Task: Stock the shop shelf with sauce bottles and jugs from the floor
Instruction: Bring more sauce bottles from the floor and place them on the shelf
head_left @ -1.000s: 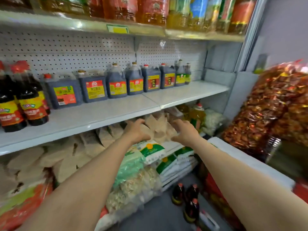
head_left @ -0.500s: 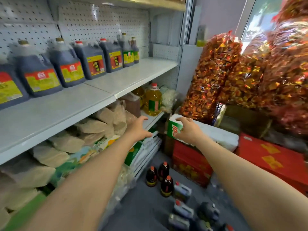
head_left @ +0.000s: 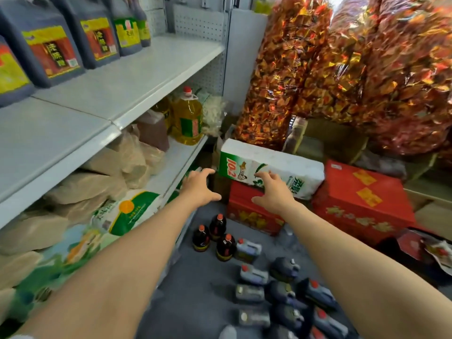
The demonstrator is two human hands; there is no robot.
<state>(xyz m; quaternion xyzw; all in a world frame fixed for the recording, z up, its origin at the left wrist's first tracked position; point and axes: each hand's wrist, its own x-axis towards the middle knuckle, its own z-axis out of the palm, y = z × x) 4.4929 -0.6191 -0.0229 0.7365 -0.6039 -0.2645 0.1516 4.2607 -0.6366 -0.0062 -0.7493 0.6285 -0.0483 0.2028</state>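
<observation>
Fingers: left hand spread, holding nothing; right hand spread, holding nothing | upper left: dark jugs on white shelf | lower centre: three red-capped sauce bottles upright on floor | lower right: jugs lying on floor

Jugs stand on the shelf at left. Below right, bottles stand on the floor before boxes, more jugs lying nearer.
</observation>
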